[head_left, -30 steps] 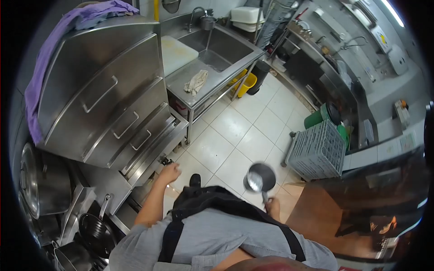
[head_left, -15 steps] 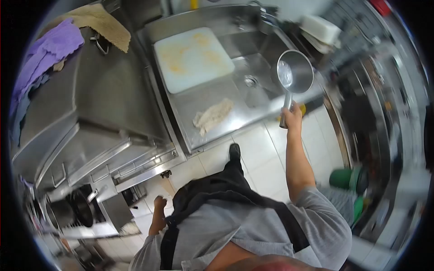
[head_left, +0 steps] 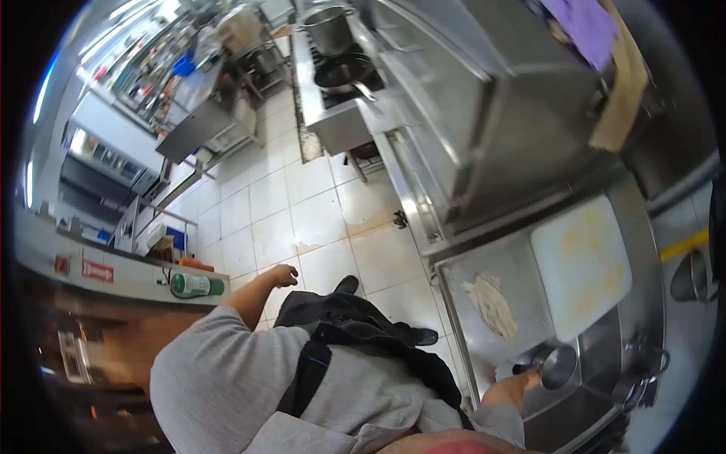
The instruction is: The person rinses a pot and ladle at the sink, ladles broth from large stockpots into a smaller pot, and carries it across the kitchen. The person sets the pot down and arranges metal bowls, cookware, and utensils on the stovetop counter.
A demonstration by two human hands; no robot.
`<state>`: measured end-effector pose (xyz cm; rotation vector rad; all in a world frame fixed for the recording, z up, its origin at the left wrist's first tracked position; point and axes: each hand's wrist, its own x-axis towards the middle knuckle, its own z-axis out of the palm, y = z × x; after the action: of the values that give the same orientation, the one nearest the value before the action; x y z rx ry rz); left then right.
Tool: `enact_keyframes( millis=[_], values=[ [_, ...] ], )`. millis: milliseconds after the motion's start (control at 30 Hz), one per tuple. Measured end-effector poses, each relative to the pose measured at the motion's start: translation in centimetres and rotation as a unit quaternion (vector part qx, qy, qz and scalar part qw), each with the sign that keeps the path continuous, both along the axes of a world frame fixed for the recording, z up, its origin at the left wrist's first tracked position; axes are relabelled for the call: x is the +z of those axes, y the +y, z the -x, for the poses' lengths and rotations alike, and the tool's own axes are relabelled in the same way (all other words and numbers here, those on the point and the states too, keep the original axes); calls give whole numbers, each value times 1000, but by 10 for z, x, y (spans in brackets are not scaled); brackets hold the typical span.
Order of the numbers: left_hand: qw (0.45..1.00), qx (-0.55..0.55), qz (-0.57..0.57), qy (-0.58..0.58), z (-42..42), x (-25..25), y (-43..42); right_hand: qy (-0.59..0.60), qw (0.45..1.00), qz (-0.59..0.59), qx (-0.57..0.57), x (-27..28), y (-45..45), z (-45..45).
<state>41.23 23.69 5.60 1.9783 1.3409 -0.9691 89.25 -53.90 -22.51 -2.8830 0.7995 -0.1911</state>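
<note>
My right hand (head_left: 532, 378) is closed around the handle of a metal saucepan (head_left: 560, 367), low over the sink (head_left: 597, 378) at the lower right. Beside it on the steel drainboard (head_left: 461, 303) lies a crumpled pale cloth (head_left: 493, 306). A white cutting board (head_left: 582, 265) with yellow-orange stains rests just beyond the cloth. My left hand (head_left: 283, 275) hangs over the tiled floor, away from any object, with loosely bent fingers and nothing visible in it.
A steel stove (head_left: 340, 132) carries a frying pan (head_left: 344, 73) and a tall pot (head_left: 330, 30). The big steel appliance (head_left: 522, 136) has a purple cloth (head_left: 582, 30) and a tan cloth (head_left: 624, 83) on it. A fire extinguisher (head_left: 195, 284) is at left.
My view and body have turned left, bringing the stove and aisle into sight. The saucepan, still in my right hand, now appears at the lower right, over the sink.
</note>
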Motion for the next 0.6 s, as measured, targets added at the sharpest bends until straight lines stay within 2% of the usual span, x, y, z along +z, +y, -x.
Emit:
enact_keyframes(
  millis=[67, 133, 200, 267, 300, 367, 400, 433, 467, 500, 533, 567, 600],
  values=[
    [994, 108, 26, -21, 52, -21, 2, 23, 997, -5, 71, 78, 34, 19],
    [986, 157, 49, -30, 95, -37, -4, -47, 992, -102, 64, 159, 85, 51],
    [981, 172, 59, -70, 133, -45, -13, -33, 990, -108, 83, 233, 137, 88],
    [977, 195, 74, -53, 162, -44, -17, -182, 980, -54, 59, 225, 155, 116],
    [971, 213, 81, -69, 183, -52, -14, -184, 978, -58, 75, 236, 188, 138],
    [959, 252, 85, -98, 228, -71, 14, -371, 901, -87, 205, 271, 253, 183],
    [953, 270, 108, -90, 248, -78, 32, -345, 891, -185, 232, 259, 295, 192],
    [944, 286, 149, -72, 272, -90, 23, -272, 903, -215, 254, 280, 330, 217],
    [932, 327, 137, -72, 299, -104, 34, -197, 910, -240, 274, 301, 366, 242],
    [918, 371, 108, -87, 320, -109, 41, -196, 857, -389, 277, 307, 414, 252],
    [901, 414, 73, -102, 339, -112, 53, -159, 840, -394, 338, 283, 440, 241],
    [896, 424, 75, -107, 361, -127, 59, -25, 823, -439, 359, 283, 467, 236],
    [885, 454, 79, -65, 382, -154, 73, 88, 823, -433, 358, 311, 508, 248]
  ],
)
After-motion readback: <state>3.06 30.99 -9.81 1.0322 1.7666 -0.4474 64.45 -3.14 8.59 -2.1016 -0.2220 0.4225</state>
